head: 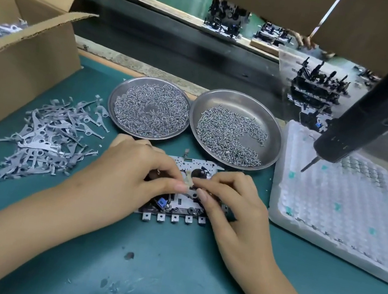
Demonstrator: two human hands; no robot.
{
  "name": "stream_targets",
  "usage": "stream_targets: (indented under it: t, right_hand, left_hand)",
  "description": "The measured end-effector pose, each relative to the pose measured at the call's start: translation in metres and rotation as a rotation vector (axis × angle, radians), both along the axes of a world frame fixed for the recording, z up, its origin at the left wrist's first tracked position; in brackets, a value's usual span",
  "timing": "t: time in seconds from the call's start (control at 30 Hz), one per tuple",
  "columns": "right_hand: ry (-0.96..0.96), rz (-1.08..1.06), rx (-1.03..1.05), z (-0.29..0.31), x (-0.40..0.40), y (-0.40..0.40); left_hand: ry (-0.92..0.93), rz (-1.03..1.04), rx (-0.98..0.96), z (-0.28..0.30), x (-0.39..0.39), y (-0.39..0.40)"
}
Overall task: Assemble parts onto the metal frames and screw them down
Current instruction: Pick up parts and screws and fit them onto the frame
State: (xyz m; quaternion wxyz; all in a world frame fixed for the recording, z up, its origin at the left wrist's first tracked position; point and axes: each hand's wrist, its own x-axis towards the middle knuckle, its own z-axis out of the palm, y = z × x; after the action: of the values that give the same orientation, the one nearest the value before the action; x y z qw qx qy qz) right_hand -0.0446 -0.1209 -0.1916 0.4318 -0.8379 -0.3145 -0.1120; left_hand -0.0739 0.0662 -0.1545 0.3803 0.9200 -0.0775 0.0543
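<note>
A metal frame (175, 215) with black and blue fittings and a row of tabs along its near edge lies flat on the green mat in front of me. My left hand (136, 175) and my right hand (227, 199) rest on top of it. Their fingertips meet over its middle and pinch a small pale part (189, 181) against the frame. Much of the frame is hidden under my hands. A black electric screwdriver (362, 124) hangs at the right, untouched.
Two round steel dishes of small screws (149, 109) (231, 134) stand just behind the frame. A heap of grey metal levers (47, 136) lies at the left beside an open cardboard box (18, 48). A white blister tray (341, 214) sits at the right. Finished assemblies (317, 90) stand behind.
</note>
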Motion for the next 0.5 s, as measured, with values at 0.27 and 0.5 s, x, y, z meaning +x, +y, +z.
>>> stream_targets:
  t: [0.27,0.5]
  right_hand:
    - [-0.044,0.080,0.058,-0.0025,-0.0018,-0.0030]
    - [-0.042,0.115,0.028,-0.0023,-0.0031,-0.0050]
  left_hand:
    - [0.162,0.033,0.018,-0.0005,-0.0041,0.0042]
    - [0.199,0.027,0.033,0.0007,-0.0045,0.0019]
